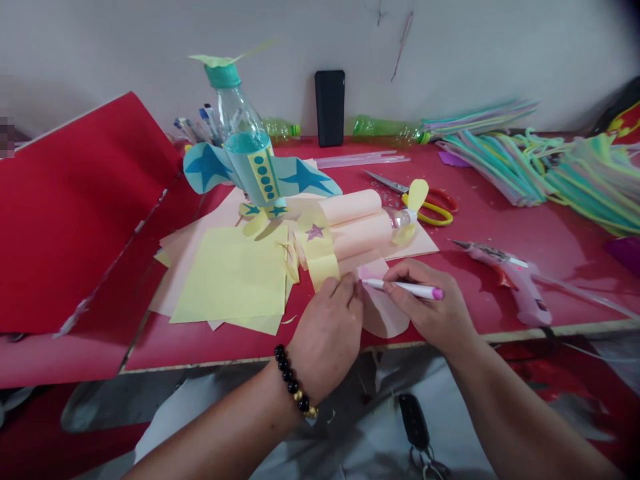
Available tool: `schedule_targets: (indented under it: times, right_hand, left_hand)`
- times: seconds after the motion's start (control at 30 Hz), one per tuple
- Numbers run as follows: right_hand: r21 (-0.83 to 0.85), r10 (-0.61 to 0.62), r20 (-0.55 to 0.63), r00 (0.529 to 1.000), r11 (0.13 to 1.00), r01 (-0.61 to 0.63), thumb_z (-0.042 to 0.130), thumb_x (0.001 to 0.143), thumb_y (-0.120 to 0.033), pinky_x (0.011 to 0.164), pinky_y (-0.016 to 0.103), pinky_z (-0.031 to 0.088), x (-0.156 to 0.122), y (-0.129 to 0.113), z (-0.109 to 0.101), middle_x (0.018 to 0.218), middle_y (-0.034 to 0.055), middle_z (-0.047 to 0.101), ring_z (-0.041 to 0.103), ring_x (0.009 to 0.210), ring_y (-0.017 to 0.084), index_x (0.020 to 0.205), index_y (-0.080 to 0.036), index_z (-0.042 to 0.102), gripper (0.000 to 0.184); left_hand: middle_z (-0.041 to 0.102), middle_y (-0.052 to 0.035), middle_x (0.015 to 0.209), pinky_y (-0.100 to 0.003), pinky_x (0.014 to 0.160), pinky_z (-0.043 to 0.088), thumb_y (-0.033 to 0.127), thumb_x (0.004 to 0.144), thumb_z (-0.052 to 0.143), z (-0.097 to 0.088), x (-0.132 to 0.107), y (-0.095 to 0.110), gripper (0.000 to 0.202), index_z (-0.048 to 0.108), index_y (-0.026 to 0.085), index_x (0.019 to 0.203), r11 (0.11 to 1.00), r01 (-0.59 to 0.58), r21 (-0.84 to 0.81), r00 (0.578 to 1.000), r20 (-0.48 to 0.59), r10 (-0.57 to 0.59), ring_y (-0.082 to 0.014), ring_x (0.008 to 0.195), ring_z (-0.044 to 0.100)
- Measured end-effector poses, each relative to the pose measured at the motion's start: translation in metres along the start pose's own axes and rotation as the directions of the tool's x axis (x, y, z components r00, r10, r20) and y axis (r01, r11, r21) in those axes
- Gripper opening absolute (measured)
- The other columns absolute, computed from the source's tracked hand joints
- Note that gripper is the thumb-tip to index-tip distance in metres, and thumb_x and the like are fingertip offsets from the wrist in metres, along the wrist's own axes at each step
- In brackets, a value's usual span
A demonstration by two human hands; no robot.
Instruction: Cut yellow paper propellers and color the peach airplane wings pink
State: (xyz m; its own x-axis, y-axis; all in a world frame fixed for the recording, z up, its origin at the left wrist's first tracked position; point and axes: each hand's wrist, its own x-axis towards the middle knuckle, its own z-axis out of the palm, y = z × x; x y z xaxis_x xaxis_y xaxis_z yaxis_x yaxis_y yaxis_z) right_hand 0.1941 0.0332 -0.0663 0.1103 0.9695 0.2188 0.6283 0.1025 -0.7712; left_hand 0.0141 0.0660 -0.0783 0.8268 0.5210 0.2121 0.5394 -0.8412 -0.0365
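Note:
My right hand [436,301] grips a white marker with a pink end [407,289], its tip resting on a pale pink paper wing [383,313] at the table's front edge. My left hand [327,333], wearing a black bead bracelet, is closed with its fingertips pinching the same wing next to the marker tip. Just behind lies a plastic bottle wrapped in peach paper [357,223] with a yellow band and a purple star [315,232].
A blue paper bottle plane [255,160] stands behind yellow paper sheets [235,277]. Scissors [425,199], a pink glue gun [510,280], a black phone [330,107], stacked coloured paper strips [540,167] and a tilted red board [75,213] surround them. Keys [417,433] lie on my lap.

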Motion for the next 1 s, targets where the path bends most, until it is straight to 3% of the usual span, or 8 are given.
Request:
schedule_targets:
  times: [0.23, 0.7, 1.0]
  right_hand:
    - [-0.058, 0.030, -0.166, 0.986, 0.998, -0.040, 0.061, 0.083, -0.028, 0.055, 0.025, 0.043, 0.0011, 0.0001, 0.0023, 0.075, 0.0011, 0.068, 0.060, 0.066, 0.016, 0.082, -0.021, 0.064, 0.008]
    - [-0.075, 0.017, -0.119, 0.993, 0.997, -0.026, 0.060, 0.084, -0.027, 0.061, 0.024, 0.044, 0.0048, 0.0036, 0.0055, 0.074, -0.0006, 0.066, 0.060, 0.067, 0.014, 0.085, -0.020, 0.064, 0.008]
    - [-0.100, 0.004, -0.221, 0.975, 0.995, -0.027, 0.061, 0.079, -0.018, 0.053, 0.022, 0.040, -0.0005, 0.0006, 0.0026, 0.065, -0.0030, 0.062, 0.054, 0.056, 0.011, 0.072, -0.020, 0.061, 0.007]
  left_hand:
    - [0.062, -0.0203, 0.122, -0.036, 0.099, 0.042, 0.009, 0.091, 0.038, 0.0000, 0.0006, 0.0001, 0.038, 0.059, -0.004, 0.120, 1.000, -0.004, 0.026, 1.000, -0.012, 0.004, -0.0259, 0.118, 0.052]
    - [0.062, -0.0191, 0.121, -0.035, 0.097, 0.043, 0.010, 0.091, 0.038, -0.0023, 0.0013, 0.0002, 0.037, 0.060, -0.001, 0.118, 1.000, 0.003, 0.029, 1.000, 0.004, -0.003, -0.0247, 0.113, 0.055]
    - [0.063, -0.0190, 0.122, -0.035, 0.098, 0.042, 0.010, 0.091, 0.037, 0.0001, 0.0007, 0.0005, 0.038, 0.061, -0.002, 0.117, 0.997, -0.006, 0.077, 1.000, -0.012, 0.007, -0.0251, 0.118, 0.054]
